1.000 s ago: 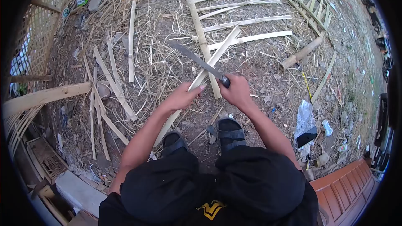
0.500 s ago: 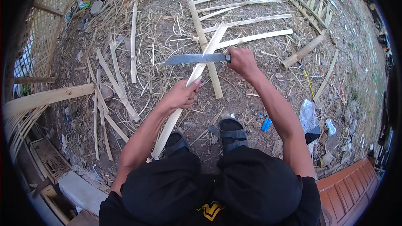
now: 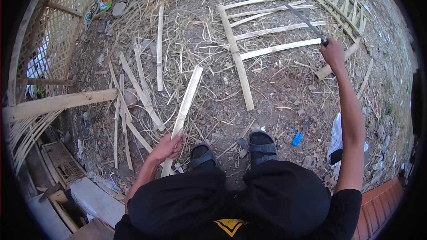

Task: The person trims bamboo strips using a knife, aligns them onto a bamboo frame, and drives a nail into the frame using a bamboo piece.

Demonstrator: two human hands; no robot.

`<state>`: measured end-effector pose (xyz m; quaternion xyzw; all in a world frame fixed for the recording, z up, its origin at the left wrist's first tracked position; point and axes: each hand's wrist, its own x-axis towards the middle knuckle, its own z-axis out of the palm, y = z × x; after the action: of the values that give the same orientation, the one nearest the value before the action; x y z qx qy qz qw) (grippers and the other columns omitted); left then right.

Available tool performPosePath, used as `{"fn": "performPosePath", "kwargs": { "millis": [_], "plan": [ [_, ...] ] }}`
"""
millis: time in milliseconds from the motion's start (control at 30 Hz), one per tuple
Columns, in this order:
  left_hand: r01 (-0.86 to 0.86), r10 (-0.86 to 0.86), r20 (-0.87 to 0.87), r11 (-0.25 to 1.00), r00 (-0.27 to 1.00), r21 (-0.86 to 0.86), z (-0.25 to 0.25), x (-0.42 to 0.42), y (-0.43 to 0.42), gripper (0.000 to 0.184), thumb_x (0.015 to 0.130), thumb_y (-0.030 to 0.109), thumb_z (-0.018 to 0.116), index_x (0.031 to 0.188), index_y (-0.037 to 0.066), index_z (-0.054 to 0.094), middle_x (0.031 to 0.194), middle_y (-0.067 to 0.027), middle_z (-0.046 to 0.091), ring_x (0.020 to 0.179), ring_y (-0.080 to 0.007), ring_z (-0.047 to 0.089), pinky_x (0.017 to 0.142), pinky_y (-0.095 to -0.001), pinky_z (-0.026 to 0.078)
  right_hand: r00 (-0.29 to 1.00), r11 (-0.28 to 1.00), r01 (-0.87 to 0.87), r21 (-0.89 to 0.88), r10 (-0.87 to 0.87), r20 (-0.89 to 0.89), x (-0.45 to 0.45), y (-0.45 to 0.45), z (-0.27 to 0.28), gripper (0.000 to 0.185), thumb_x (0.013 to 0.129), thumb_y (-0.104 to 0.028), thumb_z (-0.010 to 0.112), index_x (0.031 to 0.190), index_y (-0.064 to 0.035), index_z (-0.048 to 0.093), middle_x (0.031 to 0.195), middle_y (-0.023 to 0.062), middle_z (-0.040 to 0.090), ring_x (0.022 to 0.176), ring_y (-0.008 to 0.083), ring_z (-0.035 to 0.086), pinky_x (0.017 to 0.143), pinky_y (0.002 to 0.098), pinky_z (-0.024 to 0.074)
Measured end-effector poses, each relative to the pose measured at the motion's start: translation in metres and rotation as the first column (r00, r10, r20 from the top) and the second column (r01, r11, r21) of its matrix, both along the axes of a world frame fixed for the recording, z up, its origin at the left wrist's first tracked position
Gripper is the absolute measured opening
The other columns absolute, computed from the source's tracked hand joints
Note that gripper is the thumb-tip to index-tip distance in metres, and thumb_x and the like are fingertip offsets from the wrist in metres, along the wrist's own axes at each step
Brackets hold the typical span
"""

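My left hand (image 3: 168, 147) is wrapped round the lower part of a pale bamboo strip (image 3: 188, 95), which slants up and to the right just left of my feet. Out to the right, my right hand (image 3: 332, 53) grips the dark handle of a long knife (image 3: 305, 21). The blade points up and left, over the ends of several split strips (image 3: 281, 48) on the ground. Those strips fan out rightward from a bamboo pole (image 3: 237, 57). Knife and held strip are far apart.
More loose strips (image 3: 141, 91) lie at the left, near a thick light beam (image 3: 62, 104). A slatted bamboo frame (image 3: 336, 0) is at the top right, with a bamboo tube (image 3: 327, 71) below it. A blue wrapper (image 3: 297, 139) and an orange panel (image 3: 381, 206) are at the lower right.
My right hand has swung the knife up and right, away from the strip. My left hand has brought the strip down and left. The view has shifted slightly.
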<state>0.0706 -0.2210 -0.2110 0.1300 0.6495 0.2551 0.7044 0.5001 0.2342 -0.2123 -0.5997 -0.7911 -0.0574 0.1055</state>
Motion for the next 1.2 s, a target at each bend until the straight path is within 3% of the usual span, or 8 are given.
{"fn": "performPosePath", "kwargs": {
  "millis": [100, 233, 300, 433, 600, 667, 900, 1200],
  "plan": [
    [-0.03, 0.055, -0.188, 0.991, 0.981, 0.131, -0.002, 0.019, 0.015, 0.033, 0.103, 0.035, 0.044, 0.096, 0.003, 0.05, 0.054, 0.0026, 0.041, 0.037, -0.01, 0.044, 0.037, -0.0263, 0.036, 0.974, 0.934, -0.043, -0.356, -0.04, -0.221, -0.048, -0.035, 0.005, 0.055, 0.084, -0.053, 0.064, 0.08, 0.0013, 0.065, 0.062, 0.0148, 0.058, 0.059, 0.0308, 0.057, 0.059, 0.0418, 0.0436],
    [-0.064, 0.13, -0.215, 0.955, 0.968, 0.291, -0.037, 0.019, 0.03, 0.027, 0.1, 0.028, 0.053, 0.109, 0.002, 0.054, 0.06, -0.0004, 0.05, 0.041, -0.0101, 0.049, 0.039, -0.0248, 0.038, 0.876, 0.817, -0.355, -0.454, 0.121, -0.468, -0.119, -0.083, 0.007, 0.045, 0.086, -0.042, 0.069, 0.077, 0.0019, 0.063, 0.055, 0.0055, 0.049, 0.053, 0.0163, 0.047, 0.052, 0.0359, 0.0374],
    [0.109, 0.025, -0.483, 0.963, 0.875, 0.248, -0.03, 0.022, 0.043, 0.042, 0.089, 0.035, 0.068, 0.111, 0.001, 0.058, 0.065, -0.0059, 0.059, 0.044, -0.0121, 0.054, 0.042, -0.029, 0.042, 0.876, 0.709, -0.446, -0.546, 0.22, -0.429, -0.154, -0.104, 0.031, 0.048, 0.087, -0.044, 0.068, 0.076, 0.0025, 0.063, 0.052, 0.0053, 0.049, 0.048, 0.0159, 0.046, 0.05, 0.036, 0.038],
    [0.146, 0.038, -0.584, 0.953, 0.811, 0.266, -0.009, 0.029, 0.062, 0.055, 0.077, 0.039, 0.079, 0.112, 0.0, 0.061, 0.076, -0.0133, 0.065, 0.061, -0.0205, 0.062, 0.058, -0.036, 0.048, 0.916, 0.604, -0.393, -0.693, 0.32, -0.241, -0.204, -0.131, 0.051, 0.041, 0.086, -0.036, 0.066, 0.073, 0.0029, 0.065, 0.054, 0.0135, 0.058, 0.048, 0.0237, 0.057, 0.054, 0.041, 0.0466],
    [0.236, 0.042, -0.63, 0.906, 0.776, 0.352, -0.015, 0.023, 0.073, 0.046, 0.079, 0.037, 0.076, 0.101, -0.002, 0.064, 0.068, -0.0117, 0.064, 0.057, -0.0234, 0.063, 0.059, -0.038, 0.049, 0.684, 0.508, -0.658, -0.555, 0.712, -0.16, -0.24, -0.157, 0.043, 0.023, 0.075, -0.021, 0.062, 0.076, 0.0011, 0.068, 0.065, 0.0209, 0.064, 0.063, 0.0392, 0.065, 0.068, 0.0469, 0.0549],
    [0.167, 0.014, -0.62, 0.958, 0.785, 0.233, 0.004, 0.023, 0.081, 0.041, 0.083, 0.035, 0.071, 0.098, -0.003, 0.063, 0.064, -0.0123, 0.065, 0.057, -0.0278, 0.065, 0.059, -0.0406, 0.05, 0.66, 0.495, -0.666, -0.558, 0.739, -0.132, -0.25, -0.171, 0.034, 0.024, 0.075, -0.021, 0.06, 0.075, 0.0021, 0.067, 0.065, 0.0212, 0.064, 0.064, 0.0395, 0.065, 0.069, 0.0472, 0.0551],
    [0.159, 0.209, -0.709, 0.896, 0.674, 0.415, -0.015, 0.03, 0.079, 0.028, 0.088, 0.023, 0.062, 0.098, -0.003, 0.064, 0.069, -0.0222, 0.063, 0.065, -0.0361, 0.064, 0.062, -0.0446, 0.048, 0.737, 0.583, -0.588, -0.561, 0.672, -0.074, -0.262, -0.176, 0.009, 0.022, 0.071, -0.019, 0.061, 0.069, 0.0024, 0.066, 0.067, 0.0256, 0.064, 0.065, 0.041, 0.066, 0.065, 0.0478, 0.0556],
    [0.192, 0.124, -0.704, 0.916, 0.699, 0.353, -0.021, 0.054, 0.072, 0.026, 0.083, 0.018, 0.059, 0.095, -0.005, 0.06, 0.078, -0.0277, 0.064, 0.073, -0.0445, 0.064, 0.068, -0.0499, 0.049, 0.717, 0.632, -0.562, -0.533, 0.694, 0.068, -0.237, -0.135, -0.011, 0.021, 0.067, -0.019, 0.065, 0.071, 0.0014, 0.067, 0.072, 0.0226, 0.066, 0.069, 0.0392, 0.067, 0.067, 0.0462, 0.0562]
  ]
}}
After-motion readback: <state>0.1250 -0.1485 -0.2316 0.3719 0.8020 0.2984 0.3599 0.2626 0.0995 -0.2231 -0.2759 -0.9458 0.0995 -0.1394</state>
